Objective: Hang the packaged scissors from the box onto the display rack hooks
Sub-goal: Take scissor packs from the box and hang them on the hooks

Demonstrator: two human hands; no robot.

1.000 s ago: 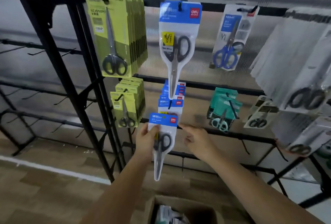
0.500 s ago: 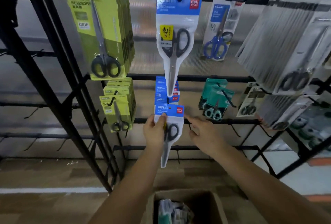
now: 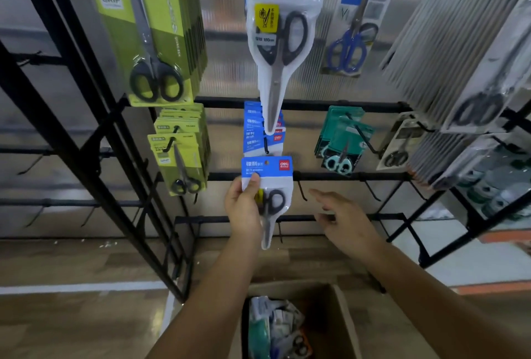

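Note:
My left hand (image 3: 242,209) grips a small blue-topped pack of black-handled scissors (image 3: 271,186) by its left edge, upright, in front of the black rack bar (image 3: 344,176). Just above it hang several matching blue packs (image 3: 254,131) on a hook. My right hand (image 3: 342,218) hovers to the right with fingers spread, holding nothing, just below an empty hook (image 3: 301,190). The cardboard box (image 3: 342,310) stands below, with more packaged scissors (image 3: 275,327) inside.
The black wire rack carries green packs (image 3: 149,28) at upper left, smaller green packs (image 3: 181,157) below, a large blue pack (image 3: 280,37) at centre, teal packs (image 3: 342,140) and grey packs (image 3: 459,42) to the right. Several bare hooks line the lower bars.
My right hand has let go of the pack's right edge and drawn back to the right with fingers spread. The left hand still holds the pack. The view has tilted downward and moved closer.

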